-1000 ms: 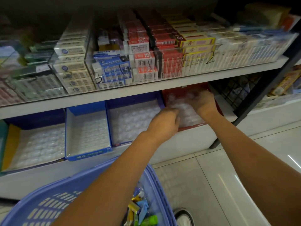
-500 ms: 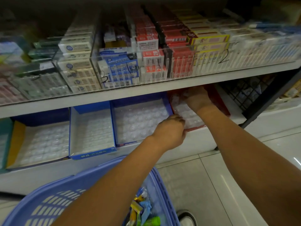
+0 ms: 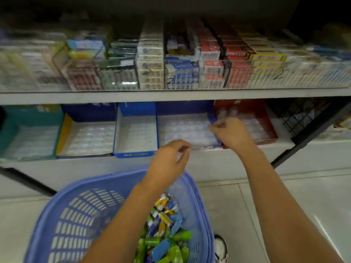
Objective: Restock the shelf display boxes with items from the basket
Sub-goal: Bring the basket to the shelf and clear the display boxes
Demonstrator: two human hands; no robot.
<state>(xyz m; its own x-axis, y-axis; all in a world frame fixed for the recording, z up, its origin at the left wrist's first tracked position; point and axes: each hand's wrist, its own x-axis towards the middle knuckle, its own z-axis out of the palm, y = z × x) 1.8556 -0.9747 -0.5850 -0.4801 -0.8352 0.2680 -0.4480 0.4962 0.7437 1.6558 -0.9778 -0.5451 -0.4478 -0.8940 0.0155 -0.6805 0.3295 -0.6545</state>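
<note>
A lilac plastic basket (image 3: pixel 72 215) sits low in front of me, holding several small green, blue and yellow items (image 3: pixel 165 234). On the lower shelf stands a row of display boxes with clear plastic inserts: a red box (image 3: pixel 269 130), a wide blue box (image 3: pixel 182 128), a narrow blue box (image 3: pixel 135 133), a yellow-edged box (image 3: pixel 85 137) and a teal box (image 3: pixel 28 135). My left hand (image 3: pixel 169 158) hovers above the basket's far rim, fingers loosely curled and empty. My right hand (image 3: pixel 231 131) is over the edge between the red and wide blue boxes, its fingertips bunched and blurred.
The upper shelf (image 3: pixel 171 95) carries rows of small cartons behind a clear front panel (image 3: pixel 190 73). A black wire rack (image 3: pixel 300 114) and a black frame post (image 3: pixel 311 130) stand right of the red box. My shoe (image 3: pixel 220 247) is on the pale tiled floor.
Both hands have drawn back from the red box: the right hand moved left to its edge, the left hand came down toward the basket. My view has shifted left and back.
</note>
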